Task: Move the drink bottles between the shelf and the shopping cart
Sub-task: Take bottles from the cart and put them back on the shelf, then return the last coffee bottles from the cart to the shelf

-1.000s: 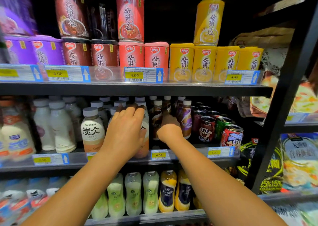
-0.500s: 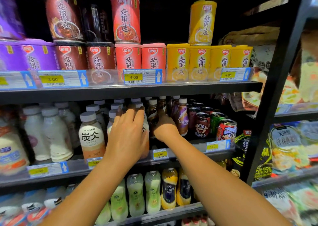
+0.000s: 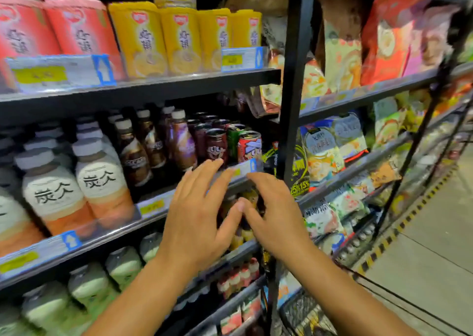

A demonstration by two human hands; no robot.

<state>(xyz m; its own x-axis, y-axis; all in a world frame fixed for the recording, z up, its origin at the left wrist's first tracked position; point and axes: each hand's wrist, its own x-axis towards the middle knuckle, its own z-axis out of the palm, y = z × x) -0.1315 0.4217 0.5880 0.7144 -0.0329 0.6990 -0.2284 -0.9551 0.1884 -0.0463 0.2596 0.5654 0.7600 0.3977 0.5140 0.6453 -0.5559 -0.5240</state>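
Cream-and-orange latte bottles (image 3: 102, 182) with grey caps stand at the front of the middle shelf (image 3: 153, 205). Right of them stand dark brown coffee bottles (image 3: 134, 156) with white caps. My left hand (image 3: 197, 218) and my right hand (image 3: 273, 218) hover in front of the shelf edge, fingers spread, holding nothing. Both are clear of the bottles, and the thumbs almost touch. A corner of the wire shopping cart (image 3: 302, 312) shows at the bottom, below my right forearm.
Drink cans (image 3: 249, 145) stand right of the coffee bottles. Yellow and red tubs (image 3: 143, 36) fill the shelf above; pale green bottles (image 3: 122, 264) the shelf below. A black upright post (image 3: 291, 105) divides off snack bags (image 3: 322, 146). Grey aisle floor (image 3: 435, 259) lies at the right.
Both hands have come back out of the middle shelf, away from the bottles, and now hover open in front of it. The view has swung right and down, bringing the cart corner in.
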